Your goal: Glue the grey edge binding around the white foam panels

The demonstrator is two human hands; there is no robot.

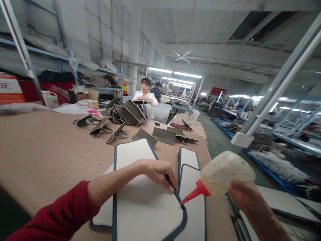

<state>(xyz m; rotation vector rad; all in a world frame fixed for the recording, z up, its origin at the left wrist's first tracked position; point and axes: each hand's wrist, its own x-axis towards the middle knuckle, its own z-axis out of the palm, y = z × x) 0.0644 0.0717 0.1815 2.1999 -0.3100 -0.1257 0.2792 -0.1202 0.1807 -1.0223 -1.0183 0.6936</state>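
My left hand (157,174), in a red sleeve, rests on a white panel with a dark blue border (140,201) and pinches a thin dark tool at the panel's right edge. My right hand (244,201) grips a cloudy plastic squeeze bottle (225,172) with a red nozzle. The nozzle tip touches the panel's dark border just right of my left fingers. More white bordered panels (190,174) lie under and beside it.
Grey-green folded pieces with ring handles (117,120) lie in a heap farther along the tan table (45,150). A person in white sits at the far end (146,95). Shelving runs along the left wall; a metal post (276,90) and an aisle are on the right.
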